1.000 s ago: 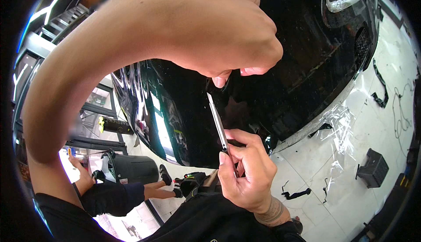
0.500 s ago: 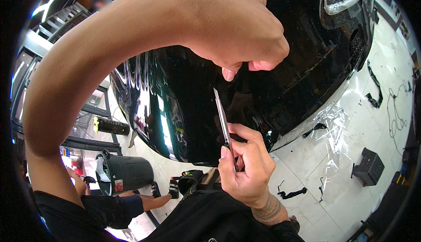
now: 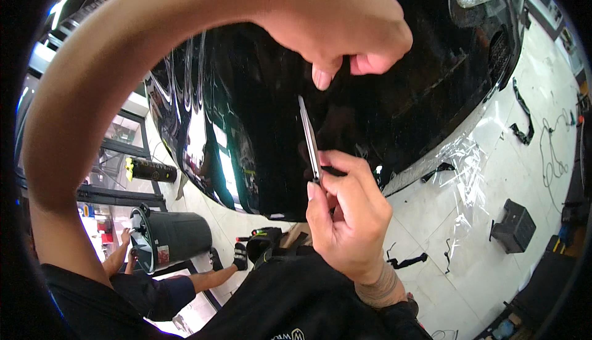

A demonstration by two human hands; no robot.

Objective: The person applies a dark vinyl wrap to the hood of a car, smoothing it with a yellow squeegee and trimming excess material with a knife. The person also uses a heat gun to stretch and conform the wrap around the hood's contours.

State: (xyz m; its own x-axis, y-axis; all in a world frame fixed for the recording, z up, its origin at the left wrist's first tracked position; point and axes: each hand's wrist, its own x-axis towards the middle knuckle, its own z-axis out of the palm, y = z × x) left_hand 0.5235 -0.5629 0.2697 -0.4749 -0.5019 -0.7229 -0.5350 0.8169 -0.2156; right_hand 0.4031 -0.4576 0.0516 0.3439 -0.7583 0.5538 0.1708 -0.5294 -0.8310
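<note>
My right hand [image 3: 351,213] is closed around a slim silver snap-off knife [image 3: 309,133], its blade pointing away from me over the glossy black car body [image 3: 265,124]. My left arm arches over from the left, and my left hand [image 3: 351,25] hangs above the panel with its fingers curled in and the thumb pointing down. Whatever is pinched there is too dark to make out. The blade tip is a little below the left thumb, apart from it. On the left side of the panel, shiny film-like folds [image 3: 192,72] run in stretched creases.
Crumpled clear strips [image 3: 465,183] and black scraps [image 3: 523,115] lie on the tiled floor [image 3: 431,232] at right, near a dark box [image 3: 513,226] and a cable [image 3: 549,155]. At left, another person [image 3: 154,294] reaches into a large dark bin [image 3: 179,238]; a black cylinder [image 3: 154,170] stands beyond.
Both my hands have shifted slightly farther away in the view, the knife moving with the right one. The other person's hands have moved up to the bin's opening.
</note>
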